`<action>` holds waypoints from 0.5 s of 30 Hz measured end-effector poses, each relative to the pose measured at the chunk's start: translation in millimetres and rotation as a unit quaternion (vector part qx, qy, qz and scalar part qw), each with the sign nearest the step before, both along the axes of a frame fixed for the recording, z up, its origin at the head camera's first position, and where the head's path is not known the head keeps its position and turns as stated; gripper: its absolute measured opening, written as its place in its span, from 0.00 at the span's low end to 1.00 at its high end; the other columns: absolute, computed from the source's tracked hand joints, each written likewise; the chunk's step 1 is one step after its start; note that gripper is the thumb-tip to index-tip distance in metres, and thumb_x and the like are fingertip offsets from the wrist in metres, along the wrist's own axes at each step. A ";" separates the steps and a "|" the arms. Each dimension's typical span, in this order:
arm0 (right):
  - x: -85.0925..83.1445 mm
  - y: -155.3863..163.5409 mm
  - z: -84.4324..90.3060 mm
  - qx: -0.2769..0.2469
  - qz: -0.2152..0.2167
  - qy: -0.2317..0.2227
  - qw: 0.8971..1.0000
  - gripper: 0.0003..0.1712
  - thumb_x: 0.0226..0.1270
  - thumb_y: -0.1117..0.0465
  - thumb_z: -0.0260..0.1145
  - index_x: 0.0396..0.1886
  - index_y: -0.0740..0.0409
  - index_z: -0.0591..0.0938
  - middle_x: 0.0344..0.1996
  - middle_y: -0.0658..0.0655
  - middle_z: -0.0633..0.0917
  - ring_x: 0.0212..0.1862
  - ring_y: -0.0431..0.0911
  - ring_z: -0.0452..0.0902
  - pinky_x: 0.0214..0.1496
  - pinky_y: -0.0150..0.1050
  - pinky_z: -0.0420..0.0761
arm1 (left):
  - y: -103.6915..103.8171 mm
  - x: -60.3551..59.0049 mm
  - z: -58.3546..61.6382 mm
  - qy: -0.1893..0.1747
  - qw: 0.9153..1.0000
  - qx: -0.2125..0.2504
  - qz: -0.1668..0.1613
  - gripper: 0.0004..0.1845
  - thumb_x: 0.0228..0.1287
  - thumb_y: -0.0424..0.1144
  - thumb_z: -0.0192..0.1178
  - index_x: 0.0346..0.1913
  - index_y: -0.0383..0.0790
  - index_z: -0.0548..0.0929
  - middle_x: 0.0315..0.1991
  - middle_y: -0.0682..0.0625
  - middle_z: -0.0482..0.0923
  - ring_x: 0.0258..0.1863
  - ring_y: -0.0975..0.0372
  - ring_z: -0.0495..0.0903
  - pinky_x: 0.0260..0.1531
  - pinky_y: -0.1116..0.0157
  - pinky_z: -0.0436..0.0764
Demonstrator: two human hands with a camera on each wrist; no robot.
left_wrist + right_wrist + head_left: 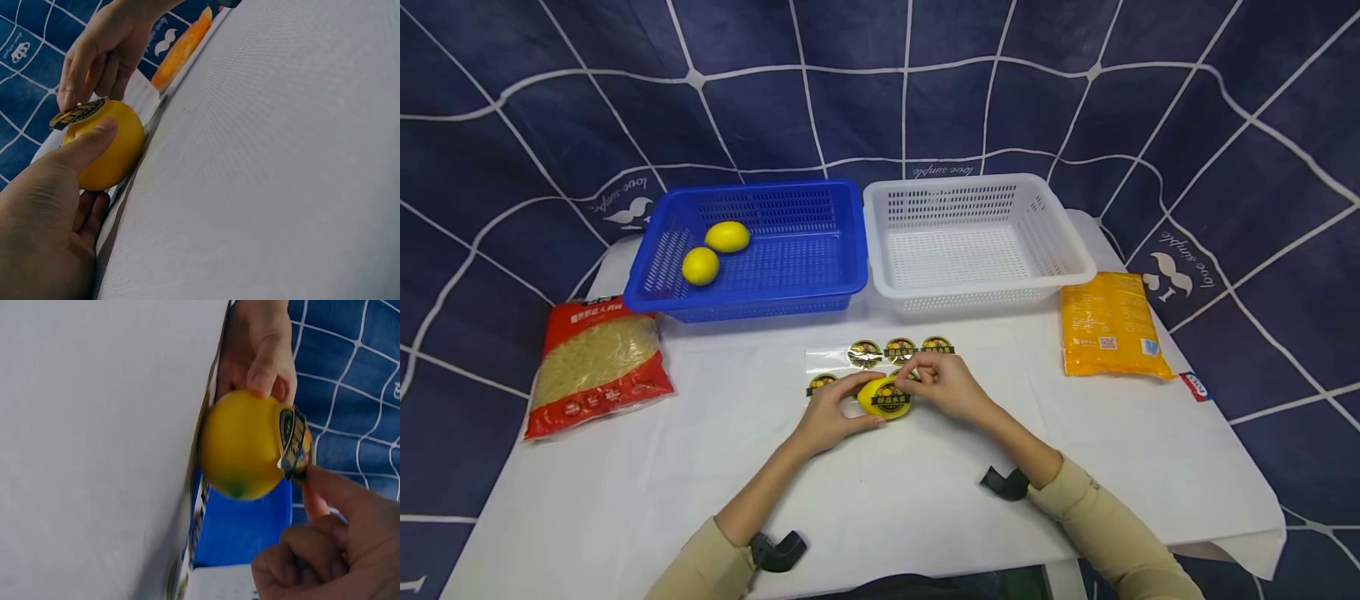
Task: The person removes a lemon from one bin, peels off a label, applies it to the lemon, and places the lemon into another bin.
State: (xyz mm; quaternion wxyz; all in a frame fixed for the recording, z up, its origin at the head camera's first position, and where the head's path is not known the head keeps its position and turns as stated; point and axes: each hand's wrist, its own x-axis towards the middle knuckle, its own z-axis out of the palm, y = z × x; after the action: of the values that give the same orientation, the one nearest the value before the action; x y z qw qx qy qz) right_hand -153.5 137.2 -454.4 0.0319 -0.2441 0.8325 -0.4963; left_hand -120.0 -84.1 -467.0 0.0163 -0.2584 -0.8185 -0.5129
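Note:
My left hand (829, 423) holds a yellow lemon (867, 397) low over the front part of the table, thumb on the near side and fingers around the far side. A dark label sticker (891, 402) with fruit pictures and lettering lies over the lemon's upper face. In the right wrist view, one edge of the sticker (294, 444) stands off the peel. My right hand (951, 388) pinches the sticker's edge between thumb and index finger, its other fingers curled. The left wrist view shows the thumb pressing the lemon (119, 156) beside the sticker (81, 114).
A clear sheet (829, 360) with several round stickers lies just behind the hands. Behind it stand a blue basket (752, 304) with two lemons (727, 237) and a white basket (985, 292). A red pasta bag (598, 367) lies left, an orange packet (1112, 325) right.

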 end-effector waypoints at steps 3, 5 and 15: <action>-0.3 -1.3 -2.4 -0.007 -0.003 0.016 1.000 0.02 0.57 0.57 0.70 0.29 0.46 0.83 0.08 0.45 0.62 0.13 0.36 0.54 0.16 0.31 0.59 | -0.1 -0.4 -0.2 0.003 1.000 0.000 0.001 0.31 0.41 0.32 0.74 0.54 0.37 0.77 0.52 0.46 0.78 0.53 0.56 0.75 0.56 0.60 0.71; -0.2 -2.2 -3.4 -0.013 -0.004 0.024 1.000 0.02 0.56 0.58 0.70 0.29 0.47 0.83 0.07 0.45 0.62 0.13 0.36 0.54 0.16 0.31 0.59 | -0.1 -0.5 -0.2 0.004 1.000 0.001 0.001 0.31 0.41 0.31 0.74 0.54 0.37 0.77 0.52 0.46 0.78 0.53 0.56 0.75 0.56 0.60 0.71; 1.3 -5.3 -7.6 -0.023 0.000 0.049 0.999 0.04 0.55 0.58 0.70 0.29 0.50 0.83 0.08 0.44 0.62 0.13 0.36 0.54 0.15 0.31 0.58 | 0.1 -0.7 0.0 -0.001 1.000 -0.002 -0.001 0.32 0.41 0.31 0.74 0.54 0.36 0.77 0.52 0.45 0.78 0.53 0.55 0.75 0.57 0.60 0.71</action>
State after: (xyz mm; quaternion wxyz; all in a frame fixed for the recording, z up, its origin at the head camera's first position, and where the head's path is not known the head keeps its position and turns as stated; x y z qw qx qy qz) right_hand -152.2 131.9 -462.0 -0.0149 -0.2688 0.8212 -0.5030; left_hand -120.7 -84.0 -467.1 0.0146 -0.2590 -0.8190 -0.5118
